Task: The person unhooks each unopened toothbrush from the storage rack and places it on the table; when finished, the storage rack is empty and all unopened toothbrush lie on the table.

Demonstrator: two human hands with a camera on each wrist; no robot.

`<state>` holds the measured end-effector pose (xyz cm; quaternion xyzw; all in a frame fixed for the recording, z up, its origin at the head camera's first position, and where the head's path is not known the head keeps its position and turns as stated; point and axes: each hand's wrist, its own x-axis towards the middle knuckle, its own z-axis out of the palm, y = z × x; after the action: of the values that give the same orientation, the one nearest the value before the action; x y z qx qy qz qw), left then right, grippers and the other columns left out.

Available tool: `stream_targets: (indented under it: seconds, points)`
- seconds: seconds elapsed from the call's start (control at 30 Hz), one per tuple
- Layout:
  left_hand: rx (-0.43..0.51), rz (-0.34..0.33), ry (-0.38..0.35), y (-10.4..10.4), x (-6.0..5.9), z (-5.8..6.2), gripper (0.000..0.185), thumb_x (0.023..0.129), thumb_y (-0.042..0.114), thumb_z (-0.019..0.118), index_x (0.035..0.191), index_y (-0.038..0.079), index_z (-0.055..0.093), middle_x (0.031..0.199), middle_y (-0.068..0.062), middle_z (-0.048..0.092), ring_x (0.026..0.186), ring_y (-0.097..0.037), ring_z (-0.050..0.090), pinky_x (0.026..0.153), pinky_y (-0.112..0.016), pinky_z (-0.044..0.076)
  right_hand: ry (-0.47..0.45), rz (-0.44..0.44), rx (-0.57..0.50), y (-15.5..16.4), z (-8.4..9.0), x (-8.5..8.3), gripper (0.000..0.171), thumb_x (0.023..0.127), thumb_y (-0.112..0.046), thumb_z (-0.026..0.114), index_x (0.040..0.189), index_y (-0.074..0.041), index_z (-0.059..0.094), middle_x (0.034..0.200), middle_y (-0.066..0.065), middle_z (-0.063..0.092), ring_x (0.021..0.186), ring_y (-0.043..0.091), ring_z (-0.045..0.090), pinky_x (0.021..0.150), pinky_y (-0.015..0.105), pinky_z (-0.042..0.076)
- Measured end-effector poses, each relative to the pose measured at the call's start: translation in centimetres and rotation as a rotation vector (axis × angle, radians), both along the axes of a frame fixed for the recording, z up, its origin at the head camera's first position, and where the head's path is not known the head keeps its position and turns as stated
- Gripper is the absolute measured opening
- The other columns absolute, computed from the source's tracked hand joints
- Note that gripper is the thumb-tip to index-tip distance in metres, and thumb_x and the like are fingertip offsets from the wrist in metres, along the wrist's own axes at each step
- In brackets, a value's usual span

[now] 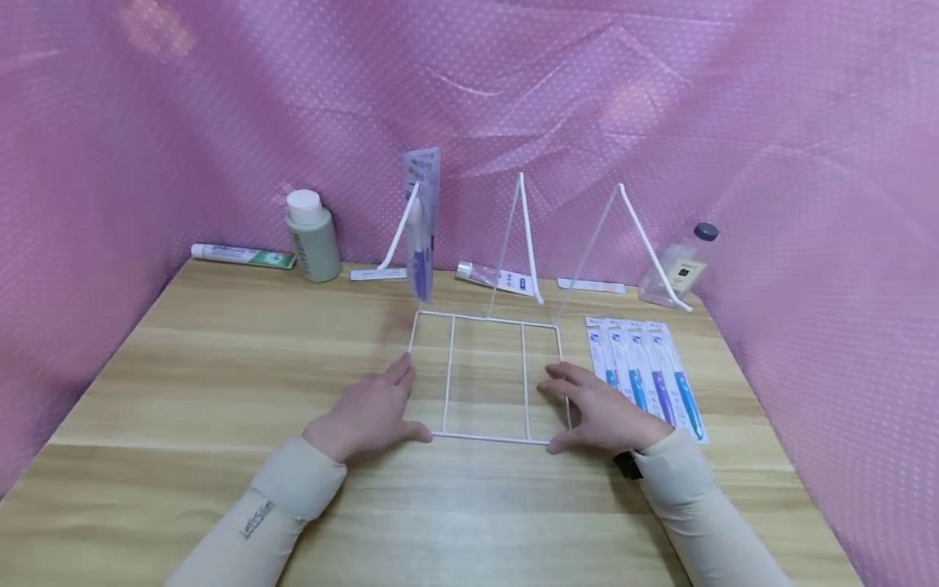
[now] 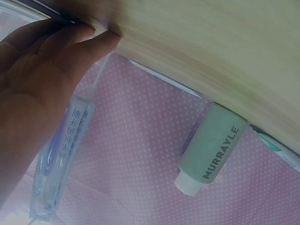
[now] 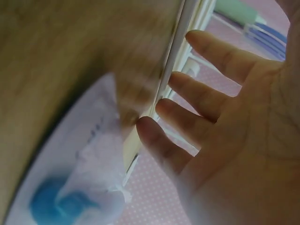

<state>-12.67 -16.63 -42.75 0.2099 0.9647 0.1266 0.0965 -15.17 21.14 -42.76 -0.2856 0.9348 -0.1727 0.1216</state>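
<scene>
A white wire display rack (image 1: pixel 484 319) stands on the table, its flat base lying between my hands and three slanted prongs rising at the back. My left hand (image 1: pixel 367 412) rests at the base's left side, thumb by the front left corner, fingers extended. At the right side my right hand (image 1: pixel 605 412) has its fingers spread, fingertips right at the side wire and thumb near the front corner. One packaged toothbrush (image 1: pixel 421 265) hangs upright on the left prong. Beside and partly behind my right hand lie several packaged toothbrushes (image 1: pixel 637 367) in a row.
Along the table's back edge are a toothpaste tube (image 1: pixel 238 255), a green bottle with a white cap (image 1: pixel 317 244), a second tube (image 1: pixel 495 277), two flat white strips (image 1: pixel 591 285) and a clear bottle with a black cap (image 1: pixel 678 265). Pink dotted cloth (image 1: pixel 293 98) encloses the table.
</scene>
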Motion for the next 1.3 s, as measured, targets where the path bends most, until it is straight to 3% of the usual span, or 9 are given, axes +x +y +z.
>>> stream_targets:
  seconds: [0.27,0.5,0.67,0.73,0.83,0.9,1.0,1.13,1.3]
  points:
    - [0.012,-0.022,-0.002,1.4,-1.6,0.4,0.111,0.086,0.066,0.078,0.158,-0.009,0.041,0.172,-0.027,0.025,0.148,-0.046,0.047,0.119,-0.058,0.043,0.088,0.003,-0.009,1.8,0.4,-0.4,0.088,0.076,-0.055,0.092,0.150,-0.017,0.061,0.167,0.019,0.041,0.155,0.045,0.034,0.124,0.065,0.033]
    - [-0.037,-0.036,-0.039,1.5,-1.9,1.1,0.108,0.087,0.068,0.075,0.161,-0.002,0.040,0.173,-0.024,0.024,0.144,-0.050,0.050,0.118,-0.059,0.045,0.081,0.012,-0.017,2.0,0.4,-0.4,0.089,0.076,-0.057,0.091,0.149,-0.016,0.061,0.166,0.020,0.041,0.155,0.046,0.035,0.123,0.067,0.033]
    - [-0.031,-0.060,-0.088,0.0,-3.0,3.3,0.104,0.091,0.063,0.074,0.166,0.005,0.032,0.174,-0.021,0.023,0.149,-0.049,0.044,0.121,-0.060,0.041,0.077,0.011,-0.023,1.7,0.2,-0.4,0.088,0.076,-0.055,0.092,0.148,-0.015,0.061,0.166,0.021,0.040,0.154,0.047,0.035,0.123,0.067,0.033]
    - [0.012,-0.049,-0.061,-1.1,-4.1,5.1,0.097,0.094,0.060,0.072,0.166,0.005,0.034,0.169,-0.021,0.036,0.146,-0.046,0.049,0.119,-0.060,0.044,0.071,0.016,-0.027,1.4,0.2,-0.5,0.088,0.076,-0.054,0.092,0.148,-0.014,0.061,0.166,0.022,0.040,0.154,0.047,0.035,0.123,0.067,0.032]
    - [0.116,0.005,0.099,-2.7,-5.8,8.5,0.078,0.099,0.053,0.070,0.157,0.005,0.049,0.152,-0.021,0.060,0.132,-0.043,0.063,0.110,-0.058,0.052,0.060,0.021,-0.036,1.1,0.1,-0.6,0.088,0.076,-0.053,0.093,0.148,-0.014,0.061,0.167,0.022,0.039,0.155,0.047,0.034,0.124,0.067,0.032]
    - [0.242,0.049,0.242,-3.3,-6.9,10.7,0.060,0.101,0.044,0.071,0.146,0.004,0.062,0.135,-0.020,0.072,0.121,-0.040,0.070,0.106,-0.056,0.055,0.056,0.018,-0.043,0.9,0.1,-0.6,0.088,0.076,-0.052,0.093,0.148,-0.015,0.061,0.167,0.022,0.039,0.155,0.047,0.034,0.124,0.067,0.032]
    - [0.446,0.096,0.408,-3.4,-7.8,13.6,0.041,0.103,0.029,0.071,0.135,0.004,0.070,0.126,-0.018,0.076,0.106,-0.036,0.076,0.096,-0.051,0.061,0.048,0.016,-0.048,0.7,-0.1,-0.5,0.088,0.076,-0.053,0.093,0.148,-0.015,0.061,0.167,0.021,0.040,0.154,0.047,0.034,0.123,0.068,0.032]
    - [0.678,0.142,0.520,-2.6,-8.6,16.0,0.030,0.105,0.019,0.069,0.131,0.005,0.072,0.122,-0.013,0.078,0.096,-0.026,0.076,0.084,-0.039,0.064,0.024,0.021,-0.047,0.4,-0.5,-0.3,0.087,0.077,-0.055,0.091,0.149,-0.016,0.061,0.167,0.020,0.039,0.155,0.047,0.034,0.123,0.068,0.031]
    - [0.922,0.244,0.563,-1.2,-9.8,17.5,0.027,0.106,0.016,0.065,0.131,0.007,0.071,0.124,-0.009,0.071,0.111,-0.021,0.068,0.093,-0.036,0.058,0.017,0.040,-0.044,0.0,-0.7,-0.2,0.088,0.078,-0.058,0.090,0.150,-0.018,0.060,0.168,0.019,0.038,0.155,0.047,0.033,0.123,0.068,0.031]
